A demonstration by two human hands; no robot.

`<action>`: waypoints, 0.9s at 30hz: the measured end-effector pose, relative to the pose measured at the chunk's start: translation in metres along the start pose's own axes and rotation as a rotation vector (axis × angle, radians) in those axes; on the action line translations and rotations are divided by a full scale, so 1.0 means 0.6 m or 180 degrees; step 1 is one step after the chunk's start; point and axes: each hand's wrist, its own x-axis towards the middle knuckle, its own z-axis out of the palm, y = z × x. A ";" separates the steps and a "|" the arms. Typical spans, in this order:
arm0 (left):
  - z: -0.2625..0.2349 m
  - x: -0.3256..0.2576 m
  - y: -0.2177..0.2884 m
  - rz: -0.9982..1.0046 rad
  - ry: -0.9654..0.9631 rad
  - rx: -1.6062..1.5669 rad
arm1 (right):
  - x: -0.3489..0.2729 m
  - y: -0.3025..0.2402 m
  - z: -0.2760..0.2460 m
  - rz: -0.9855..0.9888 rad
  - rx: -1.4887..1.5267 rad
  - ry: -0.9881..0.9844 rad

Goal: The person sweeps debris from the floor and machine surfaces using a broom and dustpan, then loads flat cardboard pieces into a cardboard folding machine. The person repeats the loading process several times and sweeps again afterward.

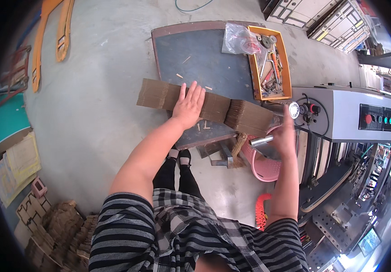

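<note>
A long row of stacked brown cardboard pieces (213, 108) lies slantwise across the near part of the dark table, its left end reaching past the edge. My left hand (189, 106) rests flat on top of it, fingers stretched out. At the row's right end, my right hand (284, 137) is closed around a silver cylindrical hand tool (262, 140). Motion blurs this hand. Beside its fingertips shows a round slotted disc (294, 110); whether it belongs to the tool I cannot tell. Ragged cardboard scrap (239, 144) hangs below the row.
On the dark table (195, 52) are small cardboard slivers, a clear plastic bag (240, 40) and a yellow tray (287, 68) of tools. Below stands a pink basket (265, 170). A grey machine (340, 115) with buttons borders the right; a red coiled hose (261, 211) hangs nearby.
</note>
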 end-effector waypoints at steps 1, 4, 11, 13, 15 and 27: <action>0.003 -0.002 -0.003 -0.0001 0.0051 0.0090 | 0.001 -0.055 -0.005 0.0020 -0.0011 0.0092; 0.017 -0.007 -0.009 -0.0075 0.0082 0.0361 | 0.009 -0.217 0.020 -0.0729 0.0001 -0.0020; -0.006 0.014 0.000 -0.0123 -0.0119 -0.0213 | 0.038 -0.205 0.267 -0.0386 -0.2481 -0.0781; -0.021 0.006 0.003 -0.0137 -0.0170 -0.0298 | 0.036 -0.210 0.256 -0.0495 -0.2407 -0.0779; -0.030 0.003 0.009 -0.0187 -0.0379 -0.0354 | 0.026 -0.205 0.252 -0.0629 -0.2608 -0.0656; -0.294 -0.093 0.127 0.0850 0.1011 -0.1132 | -0.078 -0.225 0.084 0.0322 -0.0866 -0.0750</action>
